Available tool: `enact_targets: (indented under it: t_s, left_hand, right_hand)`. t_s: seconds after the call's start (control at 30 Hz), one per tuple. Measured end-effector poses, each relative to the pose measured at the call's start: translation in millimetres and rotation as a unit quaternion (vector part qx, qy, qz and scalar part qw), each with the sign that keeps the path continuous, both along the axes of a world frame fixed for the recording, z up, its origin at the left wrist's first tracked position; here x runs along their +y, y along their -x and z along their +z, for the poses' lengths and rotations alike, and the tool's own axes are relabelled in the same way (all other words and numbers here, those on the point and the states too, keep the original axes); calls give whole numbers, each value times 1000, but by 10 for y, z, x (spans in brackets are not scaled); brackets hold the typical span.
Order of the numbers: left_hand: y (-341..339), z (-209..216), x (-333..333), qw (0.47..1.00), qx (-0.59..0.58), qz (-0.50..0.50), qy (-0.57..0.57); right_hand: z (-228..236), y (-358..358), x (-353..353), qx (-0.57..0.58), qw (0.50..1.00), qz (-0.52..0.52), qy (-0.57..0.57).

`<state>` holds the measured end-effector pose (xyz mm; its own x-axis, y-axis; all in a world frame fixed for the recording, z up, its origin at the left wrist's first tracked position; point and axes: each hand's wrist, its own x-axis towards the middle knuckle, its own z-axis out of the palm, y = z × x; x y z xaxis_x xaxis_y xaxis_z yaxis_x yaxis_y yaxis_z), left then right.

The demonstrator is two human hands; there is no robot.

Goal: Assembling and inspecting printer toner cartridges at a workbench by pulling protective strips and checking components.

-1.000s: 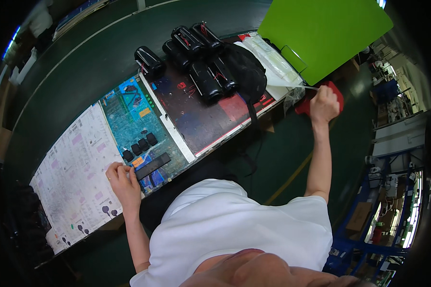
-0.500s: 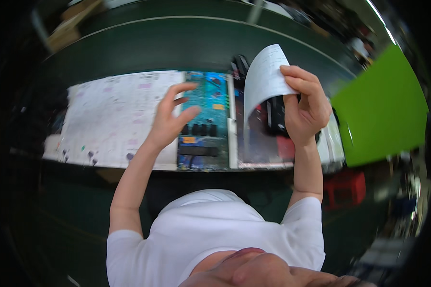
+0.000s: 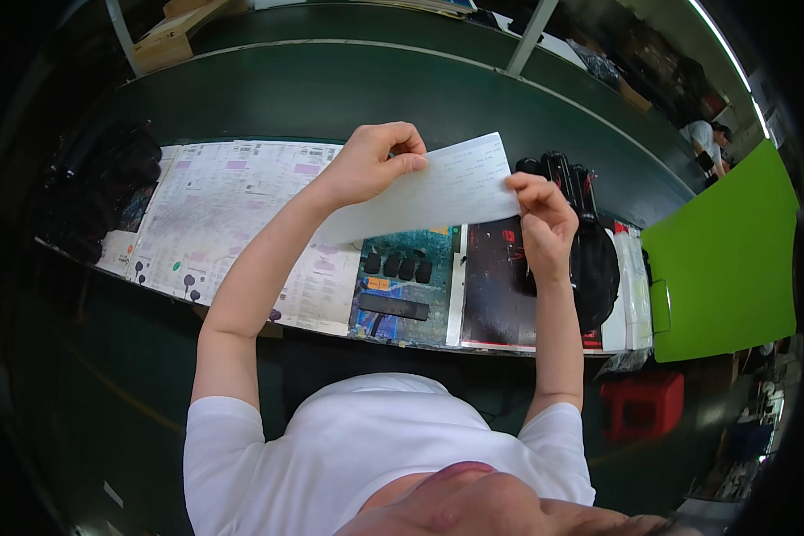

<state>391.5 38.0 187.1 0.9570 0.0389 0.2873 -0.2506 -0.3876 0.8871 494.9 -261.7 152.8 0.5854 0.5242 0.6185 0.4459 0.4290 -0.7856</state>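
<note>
One paper sheet [image 3: 460, 183], above desk [image 3: 496, 304], between both hands, long axis slanting up rightward; left hand [image 3: 366, 165], fingers pinching far edge; right hand [image 3: 547, 230], fingers holding right end.

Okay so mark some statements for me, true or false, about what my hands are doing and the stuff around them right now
1. The left hand and the right hand both hold the white sheet. True.
2. The side of that sheet facing the camera is blank. False: faint rows of marks show on it.
3. Four small black blocks lie beyond the long black bar. True.
4. The green panel is left of the left hand. False: the green panel is right of the right hand.
5. The red stool is left of the bar. False: the red stool is to its right.
</note>
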Motion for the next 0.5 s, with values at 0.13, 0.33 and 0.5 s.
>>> enact_targets:
  t_s: [0.13, 0.33, 0.5]
  left_hand:
    - [-122, 10, -207, 962, -74, 34, -261]
    - [-290, -231, -413, 850, -241, 85, -461]
    - [-375, -643, -545, 755, -341, 82, -555]
  right_hand:
    - [45, -49, 52, -17, 987, -106, 116]
    - [-98, -263, 265, -295, 907, -234, 190]
    - [-346, -272, 202, -500, 769, -357, 177]
